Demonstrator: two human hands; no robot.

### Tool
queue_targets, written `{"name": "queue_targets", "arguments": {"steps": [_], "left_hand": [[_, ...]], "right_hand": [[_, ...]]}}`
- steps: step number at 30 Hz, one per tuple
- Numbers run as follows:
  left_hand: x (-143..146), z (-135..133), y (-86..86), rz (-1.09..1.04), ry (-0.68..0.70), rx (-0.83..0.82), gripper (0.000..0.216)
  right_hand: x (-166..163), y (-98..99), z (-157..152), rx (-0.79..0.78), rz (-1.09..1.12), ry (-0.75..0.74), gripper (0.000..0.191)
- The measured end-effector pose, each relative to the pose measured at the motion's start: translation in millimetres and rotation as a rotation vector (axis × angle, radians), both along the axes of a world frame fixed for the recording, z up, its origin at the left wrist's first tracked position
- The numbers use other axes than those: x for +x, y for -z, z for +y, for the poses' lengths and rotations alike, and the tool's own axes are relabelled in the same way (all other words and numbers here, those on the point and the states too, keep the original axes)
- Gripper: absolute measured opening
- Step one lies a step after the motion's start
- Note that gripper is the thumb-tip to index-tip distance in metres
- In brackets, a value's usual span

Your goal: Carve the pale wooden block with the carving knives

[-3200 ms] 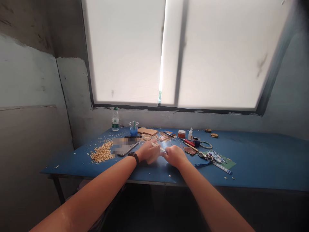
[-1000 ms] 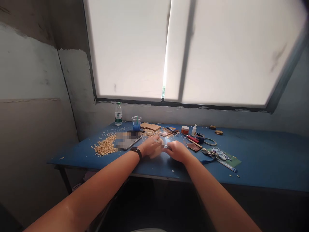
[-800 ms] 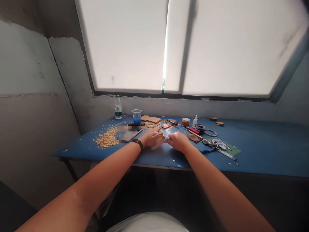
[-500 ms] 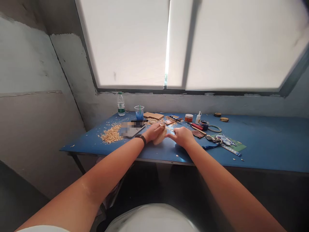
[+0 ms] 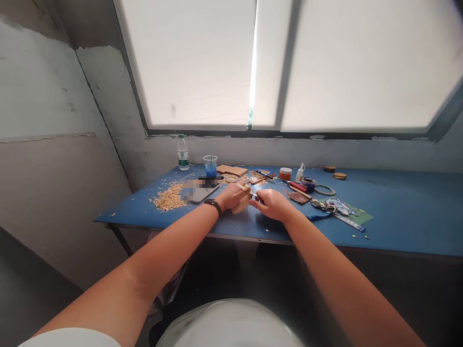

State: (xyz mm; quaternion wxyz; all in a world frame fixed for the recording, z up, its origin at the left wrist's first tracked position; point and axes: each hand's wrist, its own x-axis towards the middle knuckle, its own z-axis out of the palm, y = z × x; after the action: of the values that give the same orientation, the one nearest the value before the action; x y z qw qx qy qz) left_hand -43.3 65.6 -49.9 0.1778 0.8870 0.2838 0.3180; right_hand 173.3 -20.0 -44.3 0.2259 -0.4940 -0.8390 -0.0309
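My left hand (image 5: pixel 232 195), with a dark band on the wrist, is closed around a pale block of wood (image 5: pixel 240 206) over the front part of the blue table. My right hand (image 5: pixel 272 203) is closed on a carving knife (image 5: pixel 256 195); its handle is mostly hidden in the fist. The blade points left and meets the upper part of the wood, near my left fingers. My right thumb reaches toward the wood's right side. The exact shape of the piece is partly covered by my fingers.
Left of my hands lie a pile of wood shavings (image 5: pixel 169 198) and a tablet-like device (image 5: pixel 204 193). Behind stand a water bottle (image 5: pixel 183 153), a plastic cup (image 5: pixel 210 166) and flat boards (image 5: pixel 232 170). To the right are a glue bottle (image 5: pixel 300 173), an ink jar (image 5: pixel 308 184) and keys (image 5: pixel 327 207).
The knife and right fist have shifted slightly against the wood, and the wood's angle in my left hand differs a little. The whole view has moved slightly.
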Motion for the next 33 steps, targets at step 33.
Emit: {"name": "queue_targets", "arguments": {"steps": [33], "left_hand": [[1, 2, 3.6, -0.061, -0.041, -0.108, 0.027]], "right_hand": [[-7, -3.3, 1, -0.063, -0.110, 0.212, 0.061]]}}
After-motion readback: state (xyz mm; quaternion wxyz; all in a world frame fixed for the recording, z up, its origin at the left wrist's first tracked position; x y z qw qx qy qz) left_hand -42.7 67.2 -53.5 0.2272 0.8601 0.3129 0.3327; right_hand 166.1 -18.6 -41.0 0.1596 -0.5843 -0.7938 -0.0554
